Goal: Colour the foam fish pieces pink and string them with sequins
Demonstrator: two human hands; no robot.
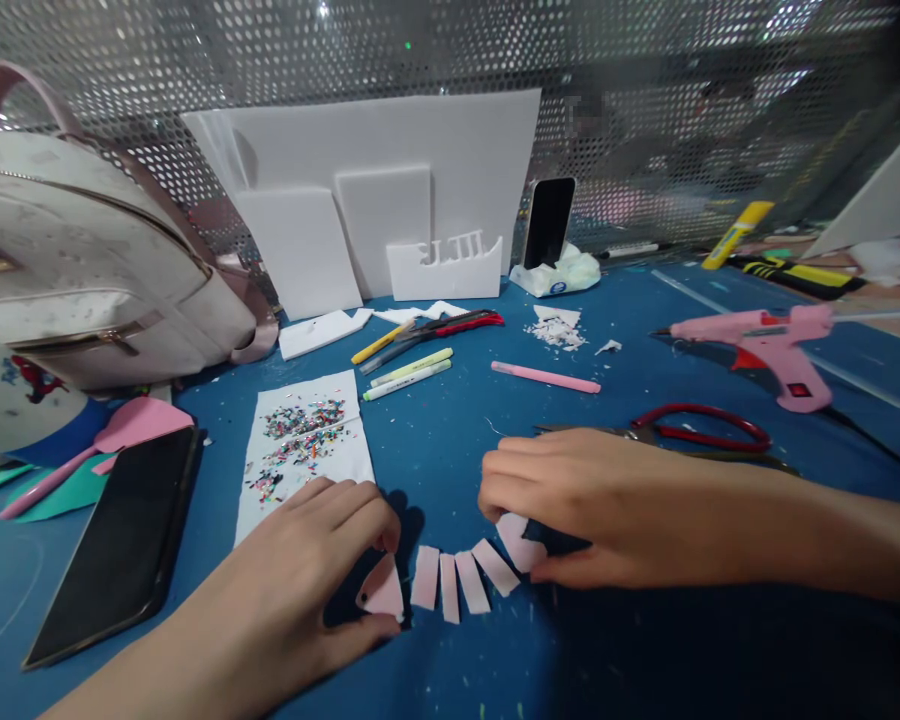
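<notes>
My left hand (330, 560) pinches a pink fish-head piece (385, 590) with a small black eye, between thumb and curled fingers at the table surface. Across from it, my right hand (570, 495) has its thumb and fingers closed around a pink, notched tail-like piece (520, 546), partly hidden by the hand. Between the two lie several narrow pink strips (471, 583), set apart in a slight curve like the body of a fish. Red-handled scissors (709, 428) rest just behind my right hand, their blades partly covered. White paper (311, 440) with colourful glitter bits lies beyond my left hand.
A black phone (116, 545) and a white backpack (82, 260) stand at the left. White foam boards (292, 250) lean at the back. Markers (412, 370), a cutter knife (450, 325) and a pink pen (546, 377) lie mid-table. A pink glue gun (765, 340) is at right.
</notes>
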